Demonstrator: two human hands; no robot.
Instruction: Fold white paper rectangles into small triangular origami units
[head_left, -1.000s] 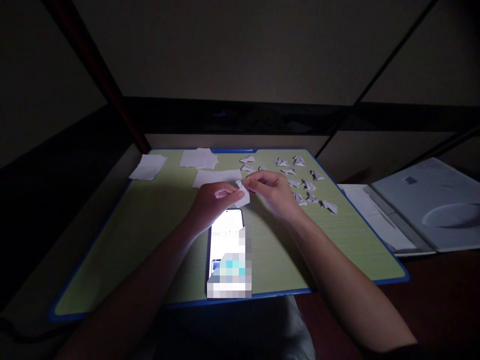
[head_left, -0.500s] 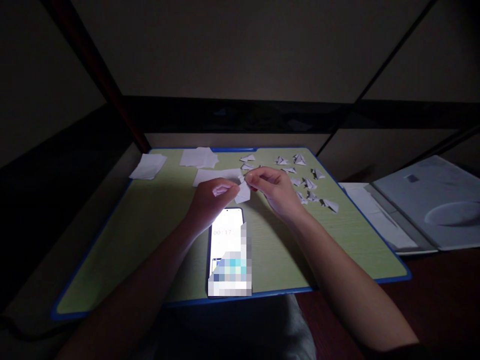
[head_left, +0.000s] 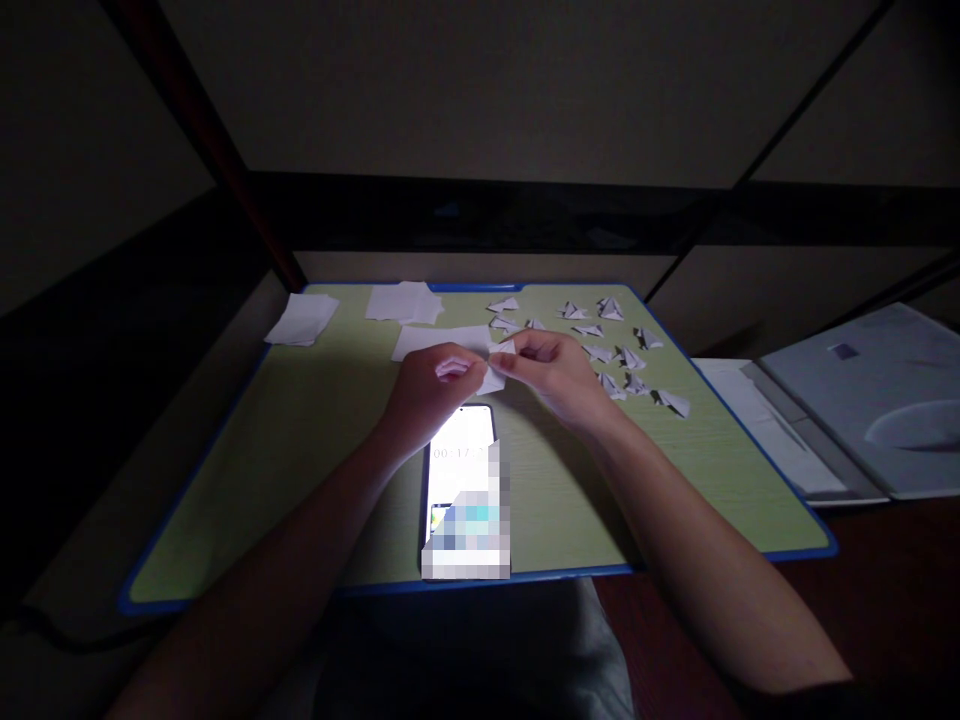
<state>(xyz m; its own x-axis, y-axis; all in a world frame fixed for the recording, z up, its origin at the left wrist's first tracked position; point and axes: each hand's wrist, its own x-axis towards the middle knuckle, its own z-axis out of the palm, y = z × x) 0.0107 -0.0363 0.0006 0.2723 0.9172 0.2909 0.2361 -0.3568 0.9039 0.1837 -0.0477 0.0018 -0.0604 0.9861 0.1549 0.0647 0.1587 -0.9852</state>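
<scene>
Between my two hands, above the table, is a small piece of folded white paper (head_left: 491, 380). My left hand (head_left: 439, 385) pinches it from the left with thumb and forefinger. From the right, the thumb and forefinger of my right hand (head_left: 547, 370) close on it too, so the fingertips of both hands nearly meet. Fingers cover much of the paper, and its exact shape is hard to make out. Just behind the hands lies a flat white sheet (head_left: 435, 340). Several small folded paper pieces (head_left: 630, 357) are spread to the right of my right hand.
A lit phone (head_left: 459, 470) showing a timer lies at the near edge of the green table (head_left: 285, 480). Stacks of white paper sit at the far left (head_left: 302, 318) and the back (head_left: 401, 302). Right of the table is an open grey-white box (head_left: 862, 400).
The view has shifted slightly, moving the table up and right in the picture. My fingertips have drawn closer together on the paper, and more of it shows above my right thumb.
</scene>
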